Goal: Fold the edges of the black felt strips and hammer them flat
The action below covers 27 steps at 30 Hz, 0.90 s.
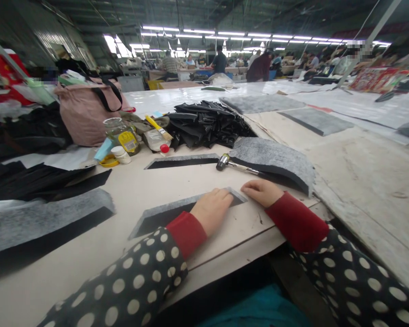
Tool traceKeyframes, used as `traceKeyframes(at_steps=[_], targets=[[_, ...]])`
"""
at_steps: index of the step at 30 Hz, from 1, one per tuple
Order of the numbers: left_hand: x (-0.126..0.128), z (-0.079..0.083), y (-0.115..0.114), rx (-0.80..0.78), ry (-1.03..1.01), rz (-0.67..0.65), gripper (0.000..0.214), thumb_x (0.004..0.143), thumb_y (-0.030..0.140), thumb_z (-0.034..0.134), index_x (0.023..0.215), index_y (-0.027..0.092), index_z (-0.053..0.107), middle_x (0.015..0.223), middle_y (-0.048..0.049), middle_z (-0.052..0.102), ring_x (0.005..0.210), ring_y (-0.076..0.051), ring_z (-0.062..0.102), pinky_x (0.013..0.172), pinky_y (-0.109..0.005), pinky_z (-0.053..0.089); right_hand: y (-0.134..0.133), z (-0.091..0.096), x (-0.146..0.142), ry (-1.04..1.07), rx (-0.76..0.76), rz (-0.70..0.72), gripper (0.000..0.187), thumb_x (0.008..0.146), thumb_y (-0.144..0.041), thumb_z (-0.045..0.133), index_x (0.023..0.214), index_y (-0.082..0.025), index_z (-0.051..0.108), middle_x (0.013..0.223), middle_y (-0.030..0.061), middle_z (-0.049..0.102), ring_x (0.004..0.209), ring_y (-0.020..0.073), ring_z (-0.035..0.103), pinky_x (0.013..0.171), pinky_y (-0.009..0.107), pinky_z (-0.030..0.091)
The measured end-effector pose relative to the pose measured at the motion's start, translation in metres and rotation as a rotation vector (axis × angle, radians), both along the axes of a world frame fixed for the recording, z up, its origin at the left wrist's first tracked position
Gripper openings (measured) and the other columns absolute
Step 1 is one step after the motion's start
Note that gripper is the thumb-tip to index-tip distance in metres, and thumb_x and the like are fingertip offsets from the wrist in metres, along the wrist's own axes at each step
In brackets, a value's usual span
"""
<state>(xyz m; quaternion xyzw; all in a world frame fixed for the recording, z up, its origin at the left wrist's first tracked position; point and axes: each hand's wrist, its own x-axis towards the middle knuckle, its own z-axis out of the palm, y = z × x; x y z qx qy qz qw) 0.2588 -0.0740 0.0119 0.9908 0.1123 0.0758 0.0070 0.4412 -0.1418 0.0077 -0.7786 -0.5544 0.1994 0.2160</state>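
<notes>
In front of me lies a narrow black strip with a grey fuzzy edge, flat on the pale board. My left hand rests palm down across its right half, fingers lying flat on the material and covering part of it. Just past the strip's right end is my right hand, its fingers drawn together and bent down; whatever they may pinch is hidden. Beyond that hand a hammer leans its handle against a curved grey-and-black piece. A second short strip lies farther back.
A heap of black pieces stands behind, beside a brush with a yellow handle, a glass jar and a small white bottle. More grey-and-black pieces lie left. A pink bag sits back left.
</notes>
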Motion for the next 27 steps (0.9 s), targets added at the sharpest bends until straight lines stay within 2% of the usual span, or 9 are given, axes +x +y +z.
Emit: traceKeyframes(at_steps=[3,7,10,14,16,18,22,27], targets=[[0.0,-0.005,0.003,-0.04,-0.029,-0.014,0.026,0.083,0.011,0.035,0.106,0.018,0.047,0.107,-0.0042,0.05,0.091,-0.016,0.043,0.081,-0.03,0.039,0.004,0.003,-0.002,0.074,-0.059,-0.003,0.026,0.074,-0.03,0.044,0.082,-0.014,0.063,0.064,0.0018,0.061,0.057,0.0122,0.051,0.055,0.024,0.04],[-0.001,-0.007,0.004,-0.082,-0.039,-0.021,0.03,0.084,0.013,0.034,0.11,0.021,0.045,0.113,-0.0035,0.048,0.094,-0.017,0.042,0.083,-0.031,0.039,0.008,0.01,-0.006,0.16,-0.168,0.007,0.024,0.074,-0.032,0.043,0.077,-0.015,0.06,0.049,-0.0028,0.052,0.038,0.0071,0.039,0.039,0.02,0.032],[-0.001,-0.007,0.004,-0.1,-0.045,-0.023,0.031,0.085,0.014,0.034,0.112,0.022,0.044,0.113,-0.0031,0.048,0.093,-0.016,0.042,0.084,-0.032,0.039,0.011,0.013,-0.007,0.091,-0.2,0.017,0.026,0.074,-0.036,0.045,0.069,-0.015,0.059,0.047,-0.0022,0.051,0.039,0.007,0.04,0.039,0.02,0.031],[-0.002,-0.008,0.005,-0.109,-0.069,-0.024,0.032,0.085,0.015,0.033,0.114,0.024,0.044,0.113,-0.003,0.048,0.095,-0.017,0.042,0.084,-0.033,0.038,0.013,0.015,-0.007,-0.099,-0.192,0.066,0.034,0.073,-0.045,0.047,0.057,-0.016,0.056,0.048,-0.0002,0.051,0.046,0.0098,0.043,0.044,0.023,0.031],[-0.002,-0.009,0.005,-0.106,-0.077,-0.023,0.032,0.085,0.015,0.034,0.114,0.024,0.044,0.114,-0.0031,0.047,0.097,-0.018,0.041,0.084,-0.033,0.039,0.013,0.017,-0.006,-0.118,-0.184,0.068,0.033,0.073,-0.044,0.047,0.056,-0.016,0.055,0.048,-0.0003,0.05,0.048,0.0101,0.044,0.046,0.023,0.031],[-0.003,-0.009,0.005,-0.099,-0.081,-0.024,0.031,0.085,0.016,0.035,0.113,0.023,0.044,0.114,-0.0031,0.047,0.097,-0.018,0.04,0.084,-0.033,0.039,0.012,0.018,-0.005,0.007,-0.192,0.011,0.026,0.075,-0.039,0.046,0.065,-0.016,0.055,0.05,-0.0016,0.05,0.044,0.0087,0.043,0.044,0.022,0.032],[-0.003,-0.009,0.004,-0.085,-0.087,-0.021,0.029,0.085,0.016,0.034,0.112,0.022,0.045,0.114,-0.003,0.047,0.097,-0.017,0.04,0.084,-0.033,0.039,0.009,0.018,-0.004,0.445,-0.255,-0.069,0.022,0.076,-0.032,0.043,0.086,-0.015,0.053,0.051,-0.0041,0.049,0.034,0.0057,0.036,0.034,0.02,0.026],[-0.004,-0.01,0.002,-0.07,-0.069,-0.011,0.028,0.086,0.018,0.033,0.112,0.022,0.044,0.113,-0.0035,0.047,0.097,-0.018,0.04,0.081,-0.033,0.04,0.01,0.014,-0.001,0.7,-0.287,-0.064,0.02,0.073,-0.03,0.046,0.084,-0.014,0.052,0.048,-0.0049,0.047,0.031,0.0042,0.031,0.031,0.019,0.019]])
